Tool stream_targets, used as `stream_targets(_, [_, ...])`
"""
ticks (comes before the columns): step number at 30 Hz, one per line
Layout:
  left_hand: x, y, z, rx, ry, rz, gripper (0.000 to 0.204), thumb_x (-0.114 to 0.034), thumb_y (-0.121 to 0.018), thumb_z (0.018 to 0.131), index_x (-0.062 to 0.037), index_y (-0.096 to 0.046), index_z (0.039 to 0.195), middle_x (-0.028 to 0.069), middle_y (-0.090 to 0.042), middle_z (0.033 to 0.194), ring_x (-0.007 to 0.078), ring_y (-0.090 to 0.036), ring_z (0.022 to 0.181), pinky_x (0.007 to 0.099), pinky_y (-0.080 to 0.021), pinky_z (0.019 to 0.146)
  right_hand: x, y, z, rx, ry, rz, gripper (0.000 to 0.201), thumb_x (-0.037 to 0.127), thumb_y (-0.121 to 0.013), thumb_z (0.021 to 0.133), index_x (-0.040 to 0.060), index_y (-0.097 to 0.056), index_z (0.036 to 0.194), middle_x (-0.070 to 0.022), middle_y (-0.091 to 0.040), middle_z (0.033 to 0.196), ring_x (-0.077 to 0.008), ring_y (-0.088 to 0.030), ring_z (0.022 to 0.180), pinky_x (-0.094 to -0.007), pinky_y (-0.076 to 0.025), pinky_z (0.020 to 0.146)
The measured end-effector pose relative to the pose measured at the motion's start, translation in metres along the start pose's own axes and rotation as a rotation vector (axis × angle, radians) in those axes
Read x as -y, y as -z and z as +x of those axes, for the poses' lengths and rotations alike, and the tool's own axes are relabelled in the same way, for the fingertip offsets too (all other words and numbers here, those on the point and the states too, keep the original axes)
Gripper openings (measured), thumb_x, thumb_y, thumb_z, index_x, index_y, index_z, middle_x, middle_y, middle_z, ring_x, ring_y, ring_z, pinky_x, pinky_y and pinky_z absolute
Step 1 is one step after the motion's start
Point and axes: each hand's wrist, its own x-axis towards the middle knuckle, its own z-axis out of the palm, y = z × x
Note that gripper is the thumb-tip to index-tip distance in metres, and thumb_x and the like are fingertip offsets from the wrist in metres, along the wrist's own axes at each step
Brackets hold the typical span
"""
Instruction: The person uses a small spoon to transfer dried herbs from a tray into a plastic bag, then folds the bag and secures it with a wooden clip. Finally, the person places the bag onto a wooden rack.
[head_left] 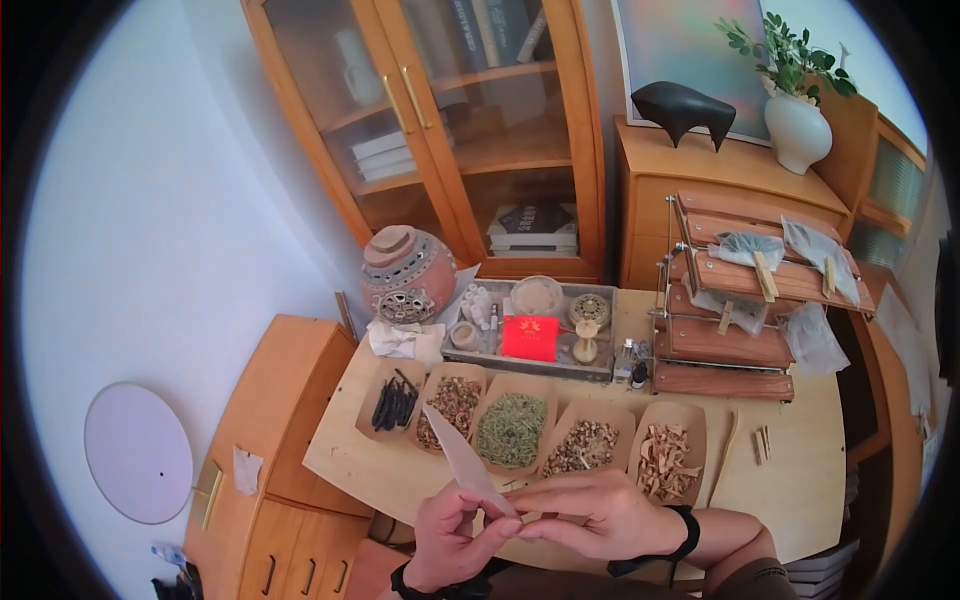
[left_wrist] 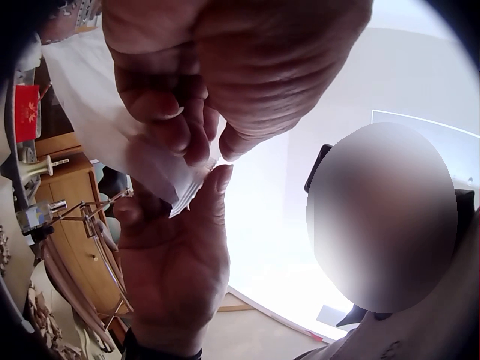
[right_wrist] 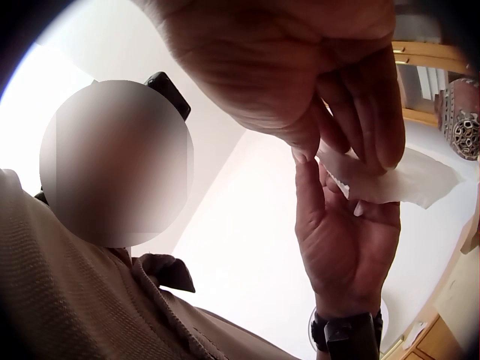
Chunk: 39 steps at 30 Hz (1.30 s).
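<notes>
Both hands meet at the near edge of the table over a thin, flat white pouch (head_left: 462,450), long and slightly see-through. My left hand (head_left: 455,540) pinches its near end between thumb and fingers. From the other side my right hand (head_left: 605,515) grips the same end, thumb below and fingers stretched along the top. The far part of the pouch sticks out free toward the trays. Up close in the left wrist view, its gathered, pleated edge (left_wrist: 191,191) shows between the fingertips. In the right wrist view the pouch (right_wrist: 424,180) spreads out beyond the fingers.
Paper trays of dark sticks (head_left: 396,402), flower bits (head_left: 450,410), green herb (head_left: 511,430), mixed pieces (head_left: 582,445) and pale chips (head_left: 668,460) line the table. Behind stand a grey tray (head_left: 470,358) with a red packet (head_left: 530,338), a clay pot (head_left: 408,272) and a wooden rack (head_left: 725,345).
</notes>
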Motion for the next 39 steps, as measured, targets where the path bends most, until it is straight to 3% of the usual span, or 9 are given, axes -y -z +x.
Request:
stream_targets(11, [0.0, -0.004, 0.0, 0.0, 0.031, -0.095, 0.019, 0.002, -0.073, 0.096, 0.0007, -0.064, 0.112, 0.0098, -0.071, 0.103, 0.0144, -0.069, 0.09, 0.0279, -0.053, 0.08, 0.0, 0.006, 0.001, -0.001, -0.038, 0.031, 0.028, 0.014, -0.076, 0.095, 0.0018, -0.074, 0.121, -0.0142, -0.078, 0.105, -0.029, -0.076, 0.081, -0.0356, -0.06, 0.07])
stream_targets(17, [0.003, -0.003, -0.001, 0.01, -0.024, 0.058, 0.017, 0.005, -0.068, 0.096, 0.0023, -0.066, 0.113, 0.0103, -0.071, 0.103, 0.0153, -0.07, 0.089, 0.0289, -0.054, 0.08, -0.003, 0.006, -0.001, -0.035, -0.029, 0.05, 0.026, 0.014, -0.076, 0.095, 0.0015, -0.076, 0.118, -0.0148, -0.078, 0.103, -0.0275, -0.076, 0.079, -0.0349, -0.06, 0.066])
stream_targets(19, [0.003, -0.003, 0.0, 0.032, 0.0, 0.102, 0.014, -0.001, -0.068, 0.098, 0.0029, -0.061, 0.11, 0.0125, -0.071, 0.097, 0.0172, -0.071, 0.082, 0.0288, -0.06, 0.073, -0.001, 0.006, -0.001, -0.022, -0.075, 0.076, 0.025, 0.013, -0.076, 0.095, 0.0014, -0.076, 0.117, -0.0146, -0.078, 0.101, -0.0267, -0.076, 0.078, -0.0344, -0.06, 0.065])
stream_targets(26, [0.009, 0.0, -0.002, 0.036, -0.044, 0.078, 0.016, -0.002, -0.07, 0.098, 0.004, -0.06, 0.109, 0.0149, -0.071, 0.095, 0.017, -0.071, 0.08, 0.0284, -0.059, 0.072, -0.002, 0.008, 0.001, 0.0, -0.047, 0.086, 0.023, 0.011, -0.074, 0.097, 0.0009, -0.076, 0.117, -0.0145, -0.078, 0.1, -0.0268, -0.076, 0.079, -0.0346, -0.059, 0.067])
stream_targets(39, [0.008, -0.003, -0.003, -0.024, -0.033, 0.1, 0.021, -0.008, -0.075, 0.097, 0.0029, -0.059, 0.104, 0.0109, -0.07, 0.087, 0.0146, -0.069, 0.076, 0.026, -0.056, 0.069, -0.002, 0.008, 0.0, 0.042, -0.062, 0.085, 0.023, 0.008, -0.072, 0.098, -0.0001, -0.075, 0.118, -0.0159, -0.078, 0.104, -0.029, -0.077, 0.084, -0.0358, -0.061, 0.072])
